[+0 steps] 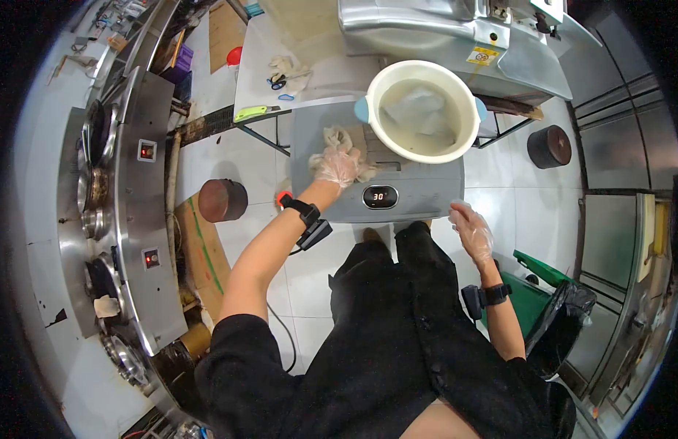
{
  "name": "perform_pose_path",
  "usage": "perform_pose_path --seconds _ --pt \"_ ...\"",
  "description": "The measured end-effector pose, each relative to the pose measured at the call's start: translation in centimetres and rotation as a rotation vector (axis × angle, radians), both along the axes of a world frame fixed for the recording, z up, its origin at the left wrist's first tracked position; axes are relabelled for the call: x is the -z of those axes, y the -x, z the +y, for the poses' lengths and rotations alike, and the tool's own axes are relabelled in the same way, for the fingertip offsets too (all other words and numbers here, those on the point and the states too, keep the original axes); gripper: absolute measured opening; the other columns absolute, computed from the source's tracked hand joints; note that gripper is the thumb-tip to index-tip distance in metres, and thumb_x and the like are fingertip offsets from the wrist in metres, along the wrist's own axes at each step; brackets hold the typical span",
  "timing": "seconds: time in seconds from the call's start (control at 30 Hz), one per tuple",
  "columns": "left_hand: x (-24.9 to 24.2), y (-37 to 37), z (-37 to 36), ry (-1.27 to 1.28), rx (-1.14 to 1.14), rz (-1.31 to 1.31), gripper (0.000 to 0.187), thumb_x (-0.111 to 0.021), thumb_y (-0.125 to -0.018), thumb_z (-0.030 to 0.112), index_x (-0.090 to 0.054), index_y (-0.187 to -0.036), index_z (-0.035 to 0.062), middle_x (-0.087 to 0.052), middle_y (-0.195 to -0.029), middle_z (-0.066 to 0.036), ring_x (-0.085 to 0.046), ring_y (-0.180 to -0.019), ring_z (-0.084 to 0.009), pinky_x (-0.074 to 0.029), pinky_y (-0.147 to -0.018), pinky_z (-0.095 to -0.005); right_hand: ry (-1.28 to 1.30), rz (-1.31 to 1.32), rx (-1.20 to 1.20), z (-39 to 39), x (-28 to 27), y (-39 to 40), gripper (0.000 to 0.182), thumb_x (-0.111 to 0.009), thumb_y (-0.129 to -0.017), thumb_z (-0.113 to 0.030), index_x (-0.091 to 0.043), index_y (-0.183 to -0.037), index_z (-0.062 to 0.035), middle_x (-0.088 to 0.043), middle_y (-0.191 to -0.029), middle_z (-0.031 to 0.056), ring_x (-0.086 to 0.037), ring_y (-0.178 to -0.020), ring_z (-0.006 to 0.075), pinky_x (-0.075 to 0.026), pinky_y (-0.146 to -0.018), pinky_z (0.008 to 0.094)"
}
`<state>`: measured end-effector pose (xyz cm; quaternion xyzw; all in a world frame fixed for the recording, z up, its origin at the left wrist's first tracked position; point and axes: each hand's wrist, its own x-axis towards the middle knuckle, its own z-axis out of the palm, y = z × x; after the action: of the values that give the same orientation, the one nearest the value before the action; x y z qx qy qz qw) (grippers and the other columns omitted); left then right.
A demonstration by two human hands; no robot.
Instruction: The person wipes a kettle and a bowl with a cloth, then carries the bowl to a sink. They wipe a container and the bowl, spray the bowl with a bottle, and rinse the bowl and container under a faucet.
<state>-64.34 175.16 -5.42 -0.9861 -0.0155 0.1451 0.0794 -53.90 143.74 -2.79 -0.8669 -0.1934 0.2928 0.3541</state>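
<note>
My left hand (336, 165), in a clear plastic glove, presses on a pale, crumpled lump of food (339, 139) lying on the grey top of a scale (419, 192) whose display reads 30. A cream basin (422, 110) with blue handles stands on the same scale, to the right of the lump, and holds cloudy liquid with a clear bag in it. My right hand (472, 233), also gloved, hangs free just past the scale's near right corner with its fingers apart and nothing in it.
A steel stove counter (138, 212) with burners runs along the left. A round stool (223, 200) stands by it, another (549, 146) at the right. A steel machine (456, 36) sits behind the basin. A green bin (555, 307) with a black bag is beside my right leg.
</note>
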Motion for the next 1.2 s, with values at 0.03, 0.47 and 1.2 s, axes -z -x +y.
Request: perform_pose_path --seconds 0.03,0.47,1.2 --pt "0.0 0.6 0.2 -0.001 -0.001 0.0 0.023 -0.049 -0.081 0.019 -0.06 -0.102 0.0217 -0.054 -0.107 -0.005 -0.051 -0.104 -0.0242 -0.046 -0.078 -0.0389 -0.012 -0.015 0.0 -0.4 0.4 0.0 0.032 -0.05 -0.089 -0.024 -0.057 -0.112 -0.0029 -0.063 -0.088 0.0094 -0.058 -0.074 0.0156 -0.047 -0.068 0.0271" --pt "1.7 9.2 9.8 -0.171 -0.283 0.063 0.023 -0.05 -0.078 0.011 -0.058 -0.099 0.0155 -0.056 -0.109 -0.008 -0.056 -0.098 -0.0279 -0.047 -0.081 -0.037 -0.037 -0.149 0.004 -4.8 3.0 0.0 0.028 -0.052 -0.088 -0.026 -0.059 -0.107 -0.0067 -0.064 -0.086 0.0158 -0.061 -0.08 0.0288 -0.046 -0.072 0.035" --pt "1.5 8.5 9.9 0.537 -1.013 -0.389 0.031 -0.063 -0.073 0.017 -0.057 -0.103 0.0109 -0.057 -0.104 -0.008 -0.057 -0.091 -0.0206 -0.047 -0.079 -0.0324 -0.139 0.035 0.12 -2.5 -2.0 -1.8 0.028 -0.053 -0.087 -0.025 -0.06 -0.106 -0.0048 -0.065 -0.093 0.0136 -0.062 -0.085 0.0237 -0.046 -0.078 0.0318"
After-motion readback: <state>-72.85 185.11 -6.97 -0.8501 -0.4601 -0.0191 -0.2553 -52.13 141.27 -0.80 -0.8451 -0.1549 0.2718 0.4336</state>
